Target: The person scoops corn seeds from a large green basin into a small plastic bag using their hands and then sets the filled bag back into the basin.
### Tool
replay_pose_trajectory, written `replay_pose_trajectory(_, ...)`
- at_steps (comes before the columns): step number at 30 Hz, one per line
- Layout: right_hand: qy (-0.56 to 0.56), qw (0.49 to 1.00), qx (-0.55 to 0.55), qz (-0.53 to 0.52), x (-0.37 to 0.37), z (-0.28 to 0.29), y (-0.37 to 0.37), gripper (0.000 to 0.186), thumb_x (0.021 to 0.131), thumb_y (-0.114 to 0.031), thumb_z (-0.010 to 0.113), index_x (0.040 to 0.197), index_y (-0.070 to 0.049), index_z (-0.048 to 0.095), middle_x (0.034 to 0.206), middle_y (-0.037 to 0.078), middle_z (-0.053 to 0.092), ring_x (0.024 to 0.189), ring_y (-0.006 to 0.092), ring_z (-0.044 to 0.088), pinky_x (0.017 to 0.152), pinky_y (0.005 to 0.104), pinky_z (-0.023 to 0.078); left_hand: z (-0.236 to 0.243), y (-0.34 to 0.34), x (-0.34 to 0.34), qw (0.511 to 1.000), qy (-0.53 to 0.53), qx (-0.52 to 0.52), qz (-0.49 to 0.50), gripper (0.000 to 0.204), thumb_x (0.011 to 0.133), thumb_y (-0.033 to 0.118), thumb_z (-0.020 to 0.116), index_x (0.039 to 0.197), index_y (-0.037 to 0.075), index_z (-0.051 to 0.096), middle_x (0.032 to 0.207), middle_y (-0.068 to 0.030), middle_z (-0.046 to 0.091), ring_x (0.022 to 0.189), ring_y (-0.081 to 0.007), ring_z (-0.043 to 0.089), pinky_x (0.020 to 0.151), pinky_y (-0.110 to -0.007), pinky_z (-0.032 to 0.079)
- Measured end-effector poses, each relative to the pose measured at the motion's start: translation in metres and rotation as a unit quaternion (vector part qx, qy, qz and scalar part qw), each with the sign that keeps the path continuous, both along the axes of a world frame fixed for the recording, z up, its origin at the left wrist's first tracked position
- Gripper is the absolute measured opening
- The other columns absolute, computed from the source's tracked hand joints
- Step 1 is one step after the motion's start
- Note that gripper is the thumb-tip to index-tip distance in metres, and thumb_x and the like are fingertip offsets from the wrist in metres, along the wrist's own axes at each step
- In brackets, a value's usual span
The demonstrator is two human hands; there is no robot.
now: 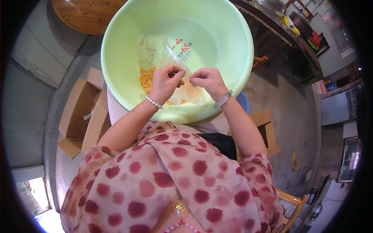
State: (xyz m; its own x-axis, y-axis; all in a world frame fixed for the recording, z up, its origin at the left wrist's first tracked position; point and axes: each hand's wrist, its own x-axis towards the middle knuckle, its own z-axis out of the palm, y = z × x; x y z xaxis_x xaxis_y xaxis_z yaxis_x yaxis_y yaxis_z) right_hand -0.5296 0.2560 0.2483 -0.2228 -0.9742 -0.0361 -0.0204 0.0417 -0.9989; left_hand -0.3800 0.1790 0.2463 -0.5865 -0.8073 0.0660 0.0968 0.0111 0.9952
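Over a large light-green plastic basin (227,42), my two hands pinch a clear plastic bag (176,58). My left hand (167,82), with a beaded bracelet at the wrist, has thumb and fingers closed on the bag's left side. Opposite it, my right hand (210,82), wearing a pale bangle, pinches the other side with fingertips. The bag hangs down toward the basin's near wall, partly hidden by my hands. Yellow corn kernels (146,79) lie in the basin beside and below my left hand; some show beneath the bag.
An open cardboard box (83,112) stands on the floor at left, another box (264,126) at right. A blue container (243,101) peeks out beside the basin. A round wooden tabletop (85,15) is at the far left, a dark table (279,31) at the far right. Kernels are scattered on the floor.
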Motion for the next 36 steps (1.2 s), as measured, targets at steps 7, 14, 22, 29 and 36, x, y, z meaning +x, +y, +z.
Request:
replay_pose_trajectory(7, -0.018, 0.999, -0.028, 0.027, 0.004, 0.004, -0.004, 0.014, 0.071, -0.004, 0.063, 0.082, 0.003, 0.058, 0.068, 0.004, 0.058, 0.063, 0.0088, 0.053, 0.059, 0.0208, 0.043, 0.004, -0.002, 0.003, 1.0, -0.003, -0.008, -0.001, 0.012, 0.079, 0.011, 0.057, 0.078, -0.001, 0.056, 0.065, -0.0029, 0.056, 0.056, -0.0078, 0.054, 0.049, -0.019, 0.043)
replay_pose_trajectory(14, 0.074, 0.997, -0.011, 0.034, 0.003, 0.003, -0.004, 0.013, 0.071, -0.008, 0.063, 0.079, 0.002, 0.06, 0.067, 0.003, 0.057, 0.059, 0.0068, 0.051, 0.054, 0.0201, 0.041, 0.003, -0.003, 0.004, 0.999, 0.034, 0.007, 0.019, 0.013, 0.079, 0.012, 0.056, 0.078, -0.001, 0.055, 0.064, -0.0032, 0.056, 0.054, -0.008, 0.055, 0.047, -0.019, 0.043)
replay_pose_trajectory(22, -0.026, 0.999, -0.013, 0.032, 0.01, 0.012, -0.002, 0.012, 0.068, -0.008, 0.066, 0.072, 0.002, 0.06, 0.064, 0.002, 0.056, 0.059, 0.0056, 0.049, 0.055, 0.0192, 0.04, 0.005, -0.004, 0.006, 0.998, 0.051, 0.025, 0.021, 0.014, 0.081, 0.013, 0.053, 0.081, -0.001, 0.053, 0.067, -0.0034, 0.055, 0.054, -0.0087, 0.053, 0.048, -0.02, 0.042)
replay_pose_trajectory(29, 0.041, 0.999, -0.025, 0.014, 0.006, 0.01, -0.005, 0.011, 0.067, -0.005, 0.066, 0.072, 0.001, 0.058, 0.066, 0.002, 0.057, 0.061, 0.0077, 0.051, 0.056, 0.0198, 0.042, 0.014, 0.005, 0.007, 0.999, 0.027, 0.038, -0.004, 0.015, 0.08, 0.015, 0.055, 0.081, 0.001, 0.056, 0.067, -0.0021, 0.056, 0.055, -0.0075, 0.052, 0.049, -0.019, 0.041)
replay_pose_trajectory(36, -0.04, 0.997, -0.041, 0.056, 0.017, 0.019, -0.005, 0.01, 0.068, -0.003, 0.065, 0.074, 0.003, 0.059, 0.068, 0.005, 0.058, 0.064, 0.0102, 0.055, 0.059, 0.0222, 0.045, 0.01, -0.002, 0.009, 0.997, -0.004, 0.036, -0.065, 0.012, 0.079, 0.012, 0.057, 0.078, 0.001, 0.055, 0.063, -0.0015, 0.054, 0.054, -0.0064, 0.05, 0.049, -0.018, 0.04)
